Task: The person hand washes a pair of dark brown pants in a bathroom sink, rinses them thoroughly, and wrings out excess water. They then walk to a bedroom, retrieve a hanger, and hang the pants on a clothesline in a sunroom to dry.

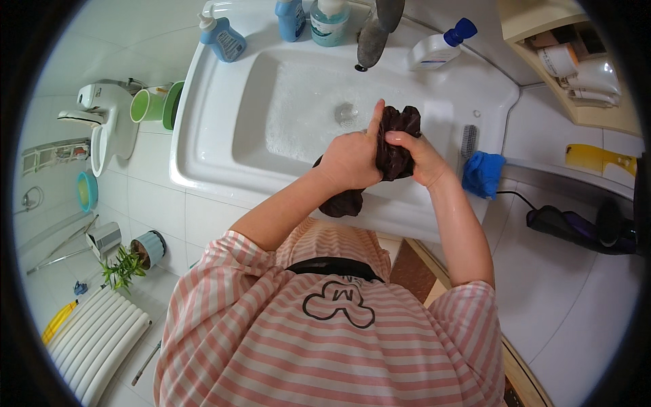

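A wet, dark brown cloth [399, 119] is bunched up between my two hands over the right front part of a white ceramic washbasin [208, 147]. My left hand [351, 157] grips it from the left, with the index finger stretched out along its edge. From the right, my right hand [424, 157] clasps the same bundle, the thumb lying across its top. Another dark fold [343, 203] hangs below my left wrist at the basin's front rim. Whether it joins the upper bundle is hidden by my hand. Soapy water with foam [305, 112] covers the basin's bottom around the drain [347, 113].
A grey faucet [374, 43] overhangs the basin. Blue bottles [224, 40], a clear pump bottle [329, 25] and a white bottle with a blue cap [435, 51] stand along the rim. A brush [469, 140] and blue cloth [483, 173] lie at right.
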The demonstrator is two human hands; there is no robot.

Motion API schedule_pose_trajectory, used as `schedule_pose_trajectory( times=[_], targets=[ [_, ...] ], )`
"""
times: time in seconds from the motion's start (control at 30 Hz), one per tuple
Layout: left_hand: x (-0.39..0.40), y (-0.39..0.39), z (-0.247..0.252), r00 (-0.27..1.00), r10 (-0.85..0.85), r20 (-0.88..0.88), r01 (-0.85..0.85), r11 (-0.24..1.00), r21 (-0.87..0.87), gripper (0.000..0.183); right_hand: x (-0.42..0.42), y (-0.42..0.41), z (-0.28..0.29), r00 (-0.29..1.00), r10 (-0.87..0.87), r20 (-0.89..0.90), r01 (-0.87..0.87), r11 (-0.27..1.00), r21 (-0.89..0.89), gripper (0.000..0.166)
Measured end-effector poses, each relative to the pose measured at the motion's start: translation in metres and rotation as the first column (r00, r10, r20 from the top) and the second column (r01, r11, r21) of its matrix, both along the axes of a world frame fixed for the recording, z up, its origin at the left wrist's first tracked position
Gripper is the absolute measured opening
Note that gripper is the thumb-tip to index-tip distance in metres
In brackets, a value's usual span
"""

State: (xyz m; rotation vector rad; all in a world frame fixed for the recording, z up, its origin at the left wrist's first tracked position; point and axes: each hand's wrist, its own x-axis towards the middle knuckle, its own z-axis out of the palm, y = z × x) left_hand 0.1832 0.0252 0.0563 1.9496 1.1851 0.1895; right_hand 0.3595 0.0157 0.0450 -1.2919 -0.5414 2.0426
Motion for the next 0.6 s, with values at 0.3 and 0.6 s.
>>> schedule_pose_trajectory(
  times=[0.3, 0.6],
  targets=[
    [-0.038, 0.034, 0.005, 0.352, 0.699, 0.623, 0.108, 0.631, -0.768, 0.087, -0.016, -0.025, 0.032, 0.849, -0.465, 0.250, 0.206, 0.729, 0.653, 0.042],
    [-0.008, -0.007, -0.035, 0.045, 0.946, 0.321, 0.742, 0.184, -0.645, 0.052, -0.027, -0.019, 0.080, 0.807, -0.483, 0.340, -0.407, -0.038, 0.913, 0.037]
  ],
)
